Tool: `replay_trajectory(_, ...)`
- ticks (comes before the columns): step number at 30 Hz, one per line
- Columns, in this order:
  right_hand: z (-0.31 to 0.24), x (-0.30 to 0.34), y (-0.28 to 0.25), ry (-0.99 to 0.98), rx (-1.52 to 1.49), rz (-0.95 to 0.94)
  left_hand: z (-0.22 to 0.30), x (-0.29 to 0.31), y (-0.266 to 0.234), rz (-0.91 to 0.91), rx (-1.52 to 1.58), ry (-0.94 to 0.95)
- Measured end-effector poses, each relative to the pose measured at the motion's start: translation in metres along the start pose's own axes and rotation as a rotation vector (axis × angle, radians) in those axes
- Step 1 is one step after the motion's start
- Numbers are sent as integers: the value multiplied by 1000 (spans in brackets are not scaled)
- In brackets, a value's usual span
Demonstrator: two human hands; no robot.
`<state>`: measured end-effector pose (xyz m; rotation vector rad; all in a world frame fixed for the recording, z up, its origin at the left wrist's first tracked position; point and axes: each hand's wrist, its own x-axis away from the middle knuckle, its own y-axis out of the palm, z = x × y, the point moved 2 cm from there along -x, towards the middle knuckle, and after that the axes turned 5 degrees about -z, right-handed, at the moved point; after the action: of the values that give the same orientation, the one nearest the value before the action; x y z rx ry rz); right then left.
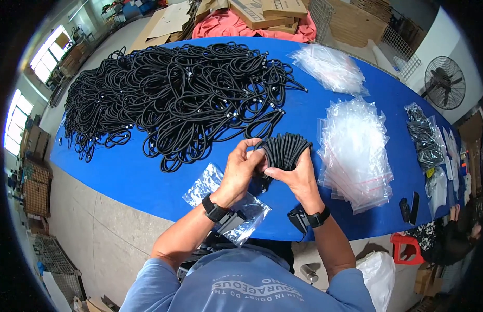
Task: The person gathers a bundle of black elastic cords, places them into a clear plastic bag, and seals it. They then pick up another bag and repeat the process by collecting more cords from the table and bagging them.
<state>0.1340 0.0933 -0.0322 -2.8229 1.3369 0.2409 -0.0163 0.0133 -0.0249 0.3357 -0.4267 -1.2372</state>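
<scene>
I have a bundle of black cords (286,148) up in front of me, over the near side of the blue table (108,174), between my 2 hands. My right hand (299,179) grasps it from the right, thumb laid across its near side; the other fingers are mostly hidden. My left hand (242,167) has its fingers bent and closed on the bundle's left edge, though I cannot tell how many strands they pinch. The cords fan out in loops along the top.

Under my left forearm lies 1 clear bag (204,181), flat on the table. Beyond it spreads a big tangled heap of black cords (174,93) with shiny ends. To the right of the bundle sit 2 piles of clear bags, the nearer pile (356,151) and the farther pile (332,67). Filled bags (426,138) lie near the table's right end.
</scene>
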Motion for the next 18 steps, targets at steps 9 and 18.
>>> replay_trajectory(9, 3, 4, 2, -91, 282, 183, -9, 0, 4, -46, -51, 18)
replay_trajectory(18, -2, 8, 8, -74, 422, 301, -5, -1, 5, -52, -220, 50)
